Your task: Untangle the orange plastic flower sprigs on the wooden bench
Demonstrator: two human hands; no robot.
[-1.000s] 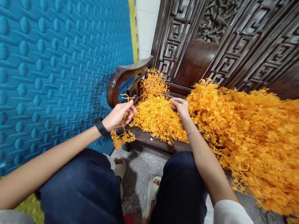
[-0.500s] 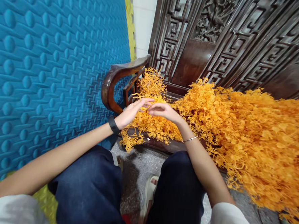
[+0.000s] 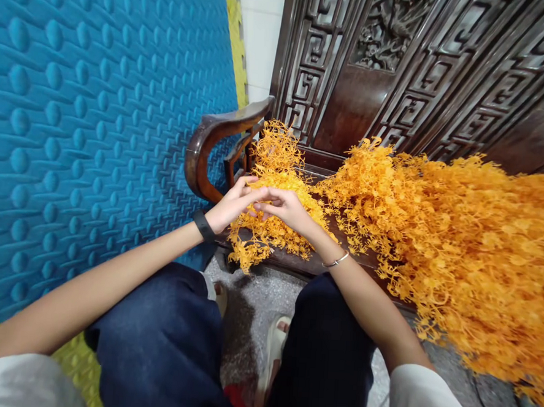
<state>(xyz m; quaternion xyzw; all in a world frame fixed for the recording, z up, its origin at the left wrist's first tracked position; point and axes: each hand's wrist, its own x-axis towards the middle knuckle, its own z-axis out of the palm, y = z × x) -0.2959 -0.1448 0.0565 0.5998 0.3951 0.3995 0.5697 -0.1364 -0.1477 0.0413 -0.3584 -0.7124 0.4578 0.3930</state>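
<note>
Both hands over the smaller orange pile (image 3: 279,152)
On my feed, the left hand (image 3: 230,210) and right hand (image 3: 293,211) have bent fingers close together; pinch unclear. Pile's at the surface's (image 3: 291,263) armrest corner, larger heap (image 3: 463,240) beside; I can't tell what's finished.

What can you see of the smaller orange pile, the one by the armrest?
The smaller orange pile is a tangle of thin, branching, plastic-looking sprigs, yellower in the middle, with loose curly strands toward the seat back. It lies on the dark bench seat beside the curved armrest, and some sprigs overhang the front edge. The left hand and right hand cover part of it; whether they touch it, I can't tell.
</note>
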